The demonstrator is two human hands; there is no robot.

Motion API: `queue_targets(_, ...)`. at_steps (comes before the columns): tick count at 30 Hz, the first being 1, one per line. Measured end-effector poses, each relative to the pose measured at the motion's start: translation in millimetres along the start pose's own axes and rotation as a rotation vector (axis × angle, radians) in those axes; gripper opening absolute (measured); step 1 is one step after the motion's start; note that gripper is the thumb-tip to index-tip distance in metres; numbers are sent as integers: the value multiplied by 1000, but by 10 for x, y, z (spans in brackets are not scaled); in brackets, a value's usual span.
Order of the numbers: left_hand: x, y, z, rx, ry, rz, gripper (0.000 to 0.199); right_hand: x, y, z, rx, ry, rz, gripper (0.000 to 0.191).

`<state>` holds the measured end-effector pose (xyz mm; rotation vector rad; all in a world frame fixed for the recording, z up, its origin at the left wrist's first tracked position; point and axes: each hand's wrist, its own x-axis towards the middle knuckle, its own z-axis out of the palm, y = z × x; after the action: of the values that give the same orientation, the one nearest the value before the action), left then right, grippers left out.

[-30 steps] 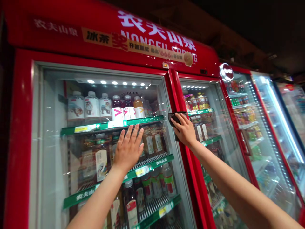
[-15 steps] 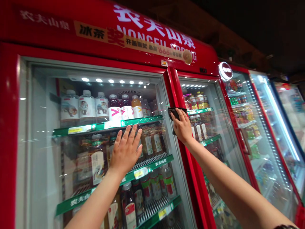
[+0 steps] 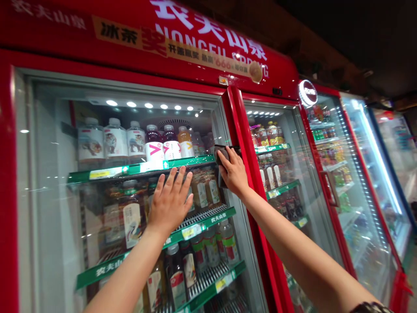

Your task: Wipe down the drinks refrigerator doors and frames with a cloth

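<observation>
A glass door (image 3: 48, 208) of a red drinks fridge fills the left of the head view. Flat against its middle lies my left hand (image 3: 171, 200), fingers spread and holding nothing. At the door's right edge, my right hand (image 3: 233, 171) presses a dark grey cloth (image 3: 221, 177) against the glass beside the red frame. The fingers lie over the cloth, and part of it shows to the left of them and above. Behind the glass, bottles with white labels (image 3: 115, 141) stand on the upper shelf.
A second glass door (image 3: 312, 208) with more drinks adjoins on the right, past a red upright handle strip (image 3: 239, 113). Further right are other lit fridges (image 3: 378, 165). An illuminated red sign panel (image 3: 124, 13) runs above the doors.
My right hand has slid the cloth leftward from the red frame onto the edge of the glass. The left hand stays on the glass, almost unmoved. The view has shifted slightly.
</observation>
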<state>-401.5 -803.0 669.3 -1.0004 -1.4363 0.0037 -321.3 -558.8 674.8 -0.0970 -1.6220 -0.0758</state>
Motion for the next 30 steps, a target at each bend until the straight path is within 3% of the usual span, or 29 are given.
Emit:
queue_targets(7, 12, 4, -20, -10, -31, 3, 82, -945, -188, 108, -24, -44, 122, 58)
queue_targets(9, 13, 8, -23, -11, -35, 2, 82, -875, -177, 107, -28, -62, 133, 58)
queue_targets(13, 7, 9, -10, -18, -23, -4, 83, -320, -145, 160, -34, -39, 166, 58)
queue_targets(15, 0, 8, 1, -27, -19, -9, 84, -254, -163, 178, -32, -12, 175, 58)
queue_targets(17, -6, 9, 10, -32, -19, -14, 86, -474, -200, 167, -28, 4, 159, 60)
queue_targets(20, -17, 13, 15, -28, -15, -12, 87, -1045, -220, 117, -26, -20, 67, 67)
queue_targets(22, -23, 18, 15, -15, -12, -8, 86, -1241, -188, 109, -23, -57, -10, 69)
queue_targets(24, -29, 23, 14, 3, -11, -10, 85, -1130, -155, 146, -18, -40, 0, 66)
queue_targets(26, -33, 28, 14, 17, -14, -17, 82, -805, -174, 212, -10, 29, 100, 60)
queue_targets(28, -36, 33, 13, 25, -19, -21, 80, -496, -263, 269, 1, 93, 198, 57)
queue_targets(30, -36, 38, 10, 34, -27, -21, 77, -406, -380, 275, 19, 96, 192, 57)
